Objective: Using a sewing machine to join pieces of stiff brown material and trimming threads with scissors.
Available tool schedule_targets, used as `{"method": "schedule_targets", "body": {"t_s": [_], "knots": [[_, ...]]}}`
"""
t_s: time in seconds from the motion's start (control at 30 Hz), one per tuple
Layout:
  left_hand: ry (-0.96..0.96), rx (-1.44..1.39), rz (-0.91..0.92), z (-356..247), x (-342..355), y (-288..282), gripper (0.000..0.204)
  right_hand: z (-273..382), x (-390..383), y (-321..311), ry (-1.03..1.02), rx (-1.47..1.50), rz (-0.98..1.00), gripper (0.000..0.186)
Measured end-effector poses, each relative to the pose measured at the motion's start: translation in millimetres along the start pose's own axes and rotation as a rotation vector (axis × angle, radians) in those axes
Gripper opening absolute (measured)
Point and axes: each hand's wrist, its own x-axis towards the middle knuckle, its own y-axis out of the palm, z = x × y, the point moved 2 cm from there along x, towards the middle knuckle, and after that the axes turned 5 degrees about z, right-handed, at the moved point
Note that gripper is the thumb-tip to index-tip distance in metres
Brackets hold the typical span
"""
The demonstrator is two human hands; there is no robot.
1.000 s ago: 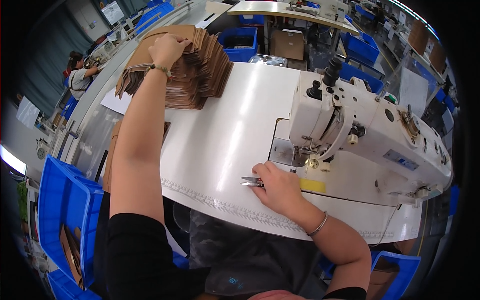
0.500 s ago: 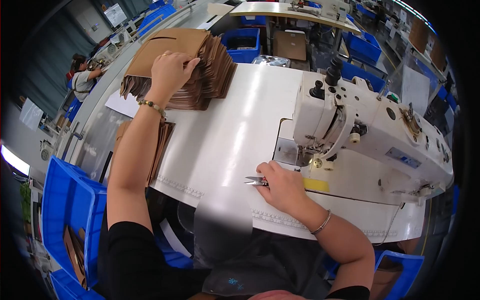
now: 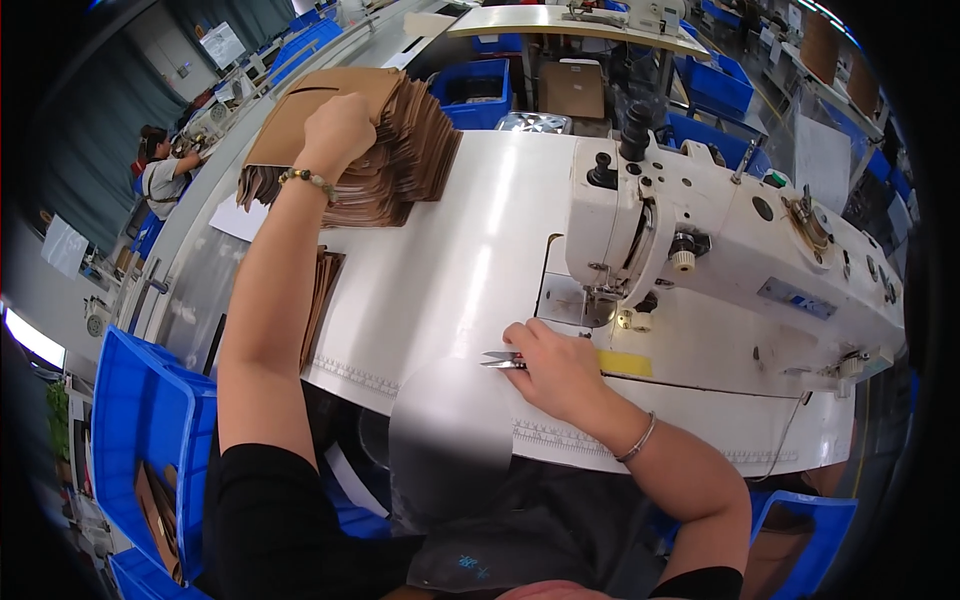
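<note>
My left hand (image 3: 340,130) is closed at the right edge of the top brown panel (image 3: 290,125), which looks like leather or card and has a dark slit. Its fingertips are partly hidden behind the hand. Below lies a thick, uneven stack of brown panels (image 3: 425,150) at the far left of the white table. My right hand (image 3: 555,370) is wrapped round a small pair of thread snips (image 3: 503,360), their pointed blades facing left. It rests on the table just in front of the needle area of a white sewing machine (image 3: 700,225).
A smaller bundle of brown pieces (image 3: 322,300) sits by the table's left edge, near my left forearm. Blue bins stand at the lower left (image 3: 150,430), lower right (image 3: 815,540) and behind the table (image 3: 473,75). A yellow strip (image 3: 625,362) lies beside my right hand. Another person (image 3: 165,175) works far left.
My left hand has closed its fingers and shifted slightly at the top panel. My right hand keeps the snips in nearly the same place. The whole view has shifted a little.
</note>
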Motion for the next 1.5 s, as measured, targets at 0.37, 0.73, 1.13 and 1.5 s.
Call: {"method": "schedule_targets", "body": {"t_s": [0.37, 0.73, 1.13, 1.5], "knots": [[0.046, -0.009, 0.081, -12.9, -4.3, -7.8, 0.020, -2.8, 0.1, 2.4, 0.038, -0.033, 0.020, 0.033], [-0.023, 0.090, 0.050, -15.5, -2.1, -0.8, 0.019, -0.5, 1.3, 2.6, 0.034, -0.030, 0.023, 0.033], [0.003, 0.083, 0.081, -17.2, 0.2, -2.9, 0.020, -1.3, 0.6, 2.5, 0.040, -0.029, 0.022, 0.031], [-0.021, -0.299, -0.412, 46.7, 7.8, 0.3, 0.027, 3.5, 2.6, -0.7, 0.001, 0.002, 0.033, 0.032]]}}
